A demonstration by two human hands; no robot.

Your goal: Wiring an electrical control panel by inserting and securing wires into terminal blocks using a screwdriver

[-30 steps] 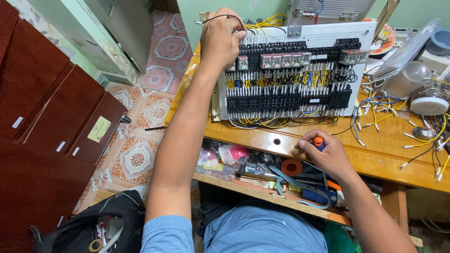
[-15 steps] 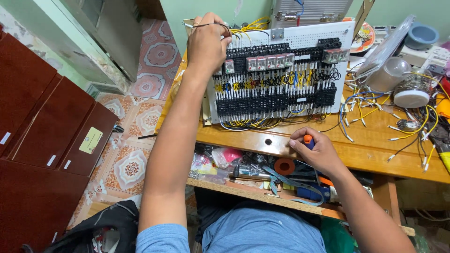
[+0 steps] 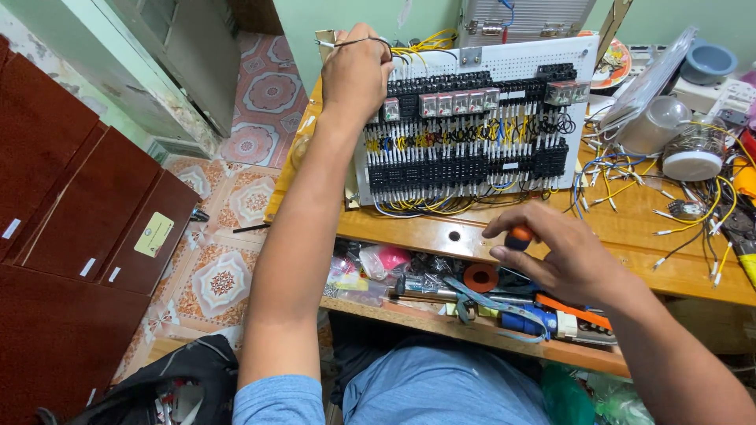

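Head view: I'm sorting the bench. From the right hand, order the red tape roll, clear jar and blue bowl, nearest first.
1. Red tape roll, in the tray just below-left of the right hand.
2. Clear jar, bench right.
3. Blue bowl, far top-right corner.

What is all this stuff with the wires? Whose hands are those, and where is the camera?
The camera sits on a person's head and looks down, so you see their own two arms. The left hand reaches up and pinches a thin wire at the top corner of a white wiring board, full of black blocks and yellow and blue wires. The right hand holds a tool with an orange handle; its tip is hidden. The board stands on a wooden table with loose wire pieces. A shelf below holds tools.
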